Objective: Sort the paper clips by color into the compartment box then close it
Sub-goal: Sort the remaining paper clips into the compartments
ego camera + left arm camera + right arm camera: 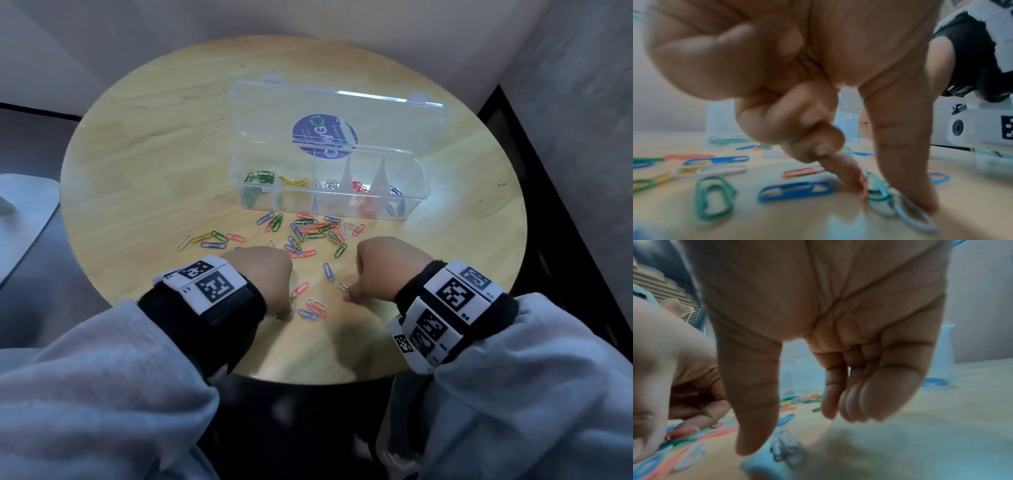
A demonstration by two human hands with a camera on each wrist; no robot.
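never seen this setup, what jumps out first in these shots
A bright scatter of loose paper clips lies on the round wooden table, just in front of the open clear compartment box, where green, yellow, white, red and blue clips already sit apart. Nearer, the left hand and right hand work at stray clips.

Left hand (789, 84) grip blurred (which paper clip (864, 186) unclear).

We are reading little: a round blue sticker (324, 136) on the box lid (337, 113), upper centre, is showing mirrored, illegible lettering; wristband markers (217, 285) are carrying "L1".
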